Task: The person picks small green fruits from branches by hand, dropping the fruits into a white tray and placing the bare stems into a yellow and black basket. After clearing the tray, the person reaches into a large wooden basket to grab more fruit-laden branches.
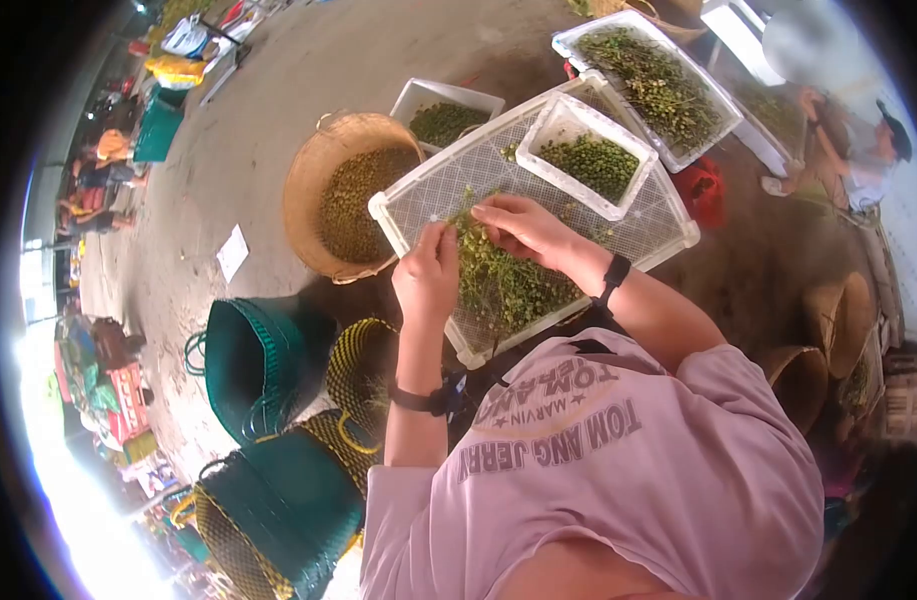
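My left hand (427,272) is closed in a pinch at the left part of a white mesh tray (458,182), gripping a thin green sprig (465,208). Close beside it, my right hand (526,229) has its thumb and fingers drawn together at the same sprig. Beneath both hands lies a heap of green stems with small round berries (513,285). A white foam box (582,112) of loose green berries stands on the far part of the tray. What exactly sits between the right fingertips is too small to make out.
Left of the tray stands a tan woven basket (303,205) of brownish berries. Behind are a white box (410,97) of green pieces and a foam box (565,42) of stems. Green baskets (240,370) stand lower left. Another person (863,155) is at right.
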### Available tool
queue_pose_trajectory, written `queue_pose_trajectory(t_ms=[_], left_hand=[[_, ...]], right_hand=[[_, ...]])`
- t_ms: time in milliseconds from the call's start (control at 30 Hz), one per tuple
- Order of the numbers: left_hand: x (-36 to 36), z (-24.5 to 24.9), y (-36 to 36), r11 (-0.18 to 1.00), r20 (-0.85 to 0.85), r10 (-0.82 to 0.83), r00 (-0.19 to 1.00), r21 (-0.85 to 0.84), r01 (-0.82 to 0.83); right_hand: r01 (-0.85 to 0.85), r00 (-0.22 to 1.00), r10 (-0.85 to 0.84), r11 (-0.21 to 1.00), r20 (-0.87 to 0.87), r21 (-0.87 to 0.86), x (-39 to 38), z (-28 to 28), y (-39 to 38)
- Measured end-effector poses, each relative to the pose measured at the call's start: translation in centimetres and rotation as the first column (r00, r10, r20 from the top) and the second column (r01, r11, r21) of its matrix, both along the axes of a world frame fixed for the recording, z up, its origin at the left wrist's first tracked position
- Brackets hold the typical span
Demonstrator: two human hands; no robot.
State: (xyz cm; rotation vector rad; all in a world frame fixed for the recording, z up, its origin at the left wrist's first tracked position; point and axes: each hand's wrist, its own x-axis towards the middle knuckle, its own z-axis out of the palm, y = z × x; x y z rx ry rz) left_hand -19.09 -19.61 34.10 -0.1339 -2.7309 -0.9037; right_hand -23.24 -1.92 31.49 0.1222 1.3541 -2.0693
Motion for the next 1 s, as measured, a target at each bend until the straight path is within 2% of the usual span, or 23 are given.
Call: queue_pose_trajectory(t_ms=[33, 100, 233, 300, 333, 400, 433, 500, 533, 567, 667, 700, 767, 800, 833, 867, 900, 933, 967, 1000], left_hand=[[0.2, 0.0, 0.4, 0.999, 0.015, 0.01, 1.0, -0.031, -0.01], [0.4, -0.2, 1.1, 0.998, 0.049, 0.033, 0.998, -0.047, -0.03], [0.4, 0.2, 2.4, 0.997, 0.119, 0.081, 0.99, 0.001, -0.082], [0.5, 0.3, 3.1, 0.996, 0.146, 0.087, 0.985, 0.015, -0.09], [0.5, 0.2, 3.4, 0.994, 0.151, 0.101, 0.983, 0.014, -0.105], [0.5, 0.2, 3.9, 0.983, 0.234, 0.159, 0.959, 0.053, -0.176], [0.4, 0.2, 4.0, 0.981, 0.235, 0.172, 0.957, 0.051, -0.189], [0.1, 0.2, 3.9, 0.936, 0.381, 0.173, 0.908, 0.224, -0.272], [-0.1, -1.0, 3.5, 0.915, 0.342, 0.15, 0.928, 0.308, -0.262], [-0.3, -1.5, 3.1, 0.913, 0.344, 0.158, 0.925, 0.306, -0.27], [-0.3, 0.2, 3.6, 0.671, 0.574, 0.002, 0.819, 0.607, -0.427], [-0.2, 0.4, 3.8, 0.67, 0.575, 0.007, 0.818, 0.604, -0.431], [0.1, 0.8, 4.2, 0.342, 0.572, -0.088, 0.815, 0.786, -0.515], [0.2, 1.3, 4.5, 0.301, 0.568, -0.131, 0.813, 0.804, -0.513], [0.3, 1.2, 4.4, 0.304, 0.568, -0.127, 0.813, 0.803, -0.513], [0.4, 0.9, 4.2, 0.243, 0.535, -0.221, 0.816, 0.84, -0.485], [0.6, 0.7, 4.1, 0.176, 0.494, -0.31, 0.812, 0.869, -0.462], [0.7, 0.8, 4.6, 0.175, 0.497, -0.308, 0.811, 0.868, -0.465], [0.7, 0.9, 5.2, 0.184, 0.527, -0.279, 0.803, 0.85, -0.494], [0.7, 1.2, 5.8, 0.192, 0.554, -0.249, 0.794, 0.832, -0.521]], right_hand=[[-0.017, 1.0, 0.017, 1.0, 0.003, -0.002, -0.1, -0.3, -0.1], [-0.023, 0.944, 0.074, 0.987, -0.321, 0.16, -0.3, -0.8, -0.2], [-0.044, 0.886, 0.136, 0.976, -0.443, 0.212, -1.4, -1.6, 0.6], [-0.215, 0.952, 0.224, 0.974, -0.207, 0.065, -1.6, -0.6, 2.2], [-0.23, 0.95, 0.238, 0.971, -0.202, 0.064, -1.8, -0.9, 2.8], [-0.243, 0.957, 0.276, 0.932, 0.091, -0.267, -2.8, -1.4, 4.4], [-0.255, 0.953, 0.289, 0.929, 0.093, -0.27, -3.3, -1.6, 5.2], [-0.264, 0.941, 0.323, 0.889, 0.101, -0.374, -3.9, -1.4, 6.7], [-0.238, 0.95, 0.291, 0.911, 0.116, -0.336, -3.9, -0.8, 7.3], [-0.244, 0.947, 0.298, 0.909, 0.118, -0.339, -4.0, -0.5, 7.5], [-0.063, 0.989, 0.104, 0.939, 0.104, -0.337, -4.6, -1.8, 7.9], [-0.067, 0.988, 0.109, 0.938, 0.106, -0.34, -5.3, -3.1, 8.1], [-0.277, 0.951, 0.308, 0.896, 0.037, -0.346, -6.3, -4.8, 8.7], [-0.278, 0.95, 0.31, 0.895, 0.036, -0.35, -6.0, -5.1, 8.1], [-0.317, 0.933, 0.271, 0.93, -0.236, -0.185, -5.3, -4.9, 6.8], [-0.301, 0.834, 0.255, 0.954, -0.489, -0.015, -4.6, -4.8, 5.8], [-0.301, 0.836, 0.255, 0.953, -0.486, -0.018, -4.0, -4.1, 5.2], [-0.334, 0.924, 0.291, 0.929, -0.247, -0.157, -3.4, -3.2, 4.8], [-0.327, 0.939, 0.343, 0.897, 0.003, -0.297, -3.0, -2.5, 4.3], [-0.278, 0.955, 0.295, 0.898, -0.001, -0.34, -2.4, -2.3, 3.6]])
